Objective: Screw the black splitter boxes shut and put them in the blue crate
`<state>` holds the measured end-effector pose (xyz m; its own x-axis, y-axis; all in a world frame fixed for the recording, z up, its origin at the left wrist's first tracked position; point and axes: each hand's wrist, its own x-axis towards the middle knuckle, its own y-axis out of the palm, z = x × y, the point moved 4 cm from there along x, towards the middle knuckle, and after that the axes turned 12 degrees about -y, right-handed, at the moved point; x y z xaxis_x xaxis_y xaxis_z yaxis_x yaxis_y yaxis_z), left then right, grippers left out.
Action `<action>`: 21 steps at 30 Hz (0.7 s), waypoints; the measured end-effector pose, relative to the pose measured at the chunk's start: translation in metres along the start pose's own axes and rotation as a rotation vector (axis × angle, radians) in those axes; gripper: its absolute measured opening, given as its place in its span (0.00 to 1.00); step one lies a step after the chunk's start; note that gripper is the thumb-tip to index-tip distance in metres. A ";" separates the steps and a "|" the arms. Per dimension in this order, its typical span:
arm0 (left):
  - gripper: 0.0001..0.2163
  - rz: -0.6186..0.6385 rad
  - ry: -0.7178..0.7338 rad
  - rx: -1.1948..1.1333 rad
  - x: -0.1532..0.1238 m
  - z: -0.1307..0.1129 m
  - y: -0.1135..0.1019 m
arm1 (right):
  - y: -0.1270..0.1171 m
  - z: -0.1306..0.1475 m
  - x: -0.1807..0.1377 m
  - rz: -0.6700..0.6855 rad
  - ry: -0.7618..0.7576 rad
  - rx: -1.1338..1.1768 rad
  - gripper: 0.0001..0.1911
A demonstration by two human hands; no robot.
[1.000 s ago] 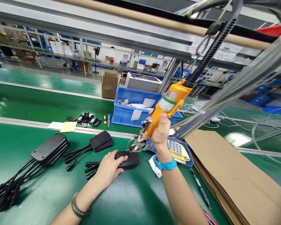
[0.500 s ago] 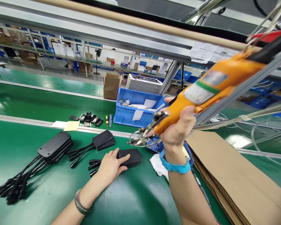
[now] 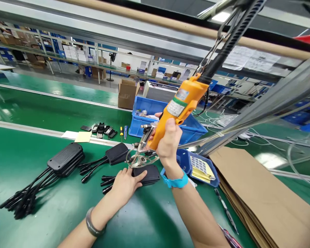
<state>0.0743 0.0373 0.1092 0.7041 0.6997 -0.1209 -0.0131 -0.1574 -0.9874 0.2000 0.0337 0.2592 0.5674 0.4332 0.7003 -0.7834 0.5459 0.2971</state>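
My right hand is wrapped round an orange electric screwdriver that hangs from a black coiled cord. Its metal tip is tilted down to the left, just above a flat black box with cables on the green table. My left hand lies on the near left end of that box, fingers pressing it down.
More black boxes with cables lie to the left, one stack and one single. A blue bin, a small blue tray with sheets, cardboard sheets on the right, small parts and screwdrivers further back.
The screwdriver was swung up and out to the right half a second ago; it has now come back down and left, its tip close over the black box. My left hand stayed on the box.
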 end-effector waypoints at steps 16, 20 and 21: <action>0.25 0.044 -0.015 -0.077 0.001 0.000 -0.003 | 0.019 -0.024 -0.016 0.075 0.058 0.030 0.27; 0.24 0.044 0.000 -0.089 0.000 0.002 -0.007 | 0.013 -0.023 -0.022 0.043 0.012 0.029 0.26; 0.24 0.046 0.008 -0.097 0.000 0.003 -0.007 | 0.010 -0.020 -0.022 0.029 -0.007 0.031 0.25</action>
<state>0.0723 0.0400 0.1158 0.7102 0.6844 -0.1651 0.0227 -0.2566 -0.9662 0.1845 0.0441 0.2336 0.5424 0.4432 0.7137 -0.8071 0.5107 0.2963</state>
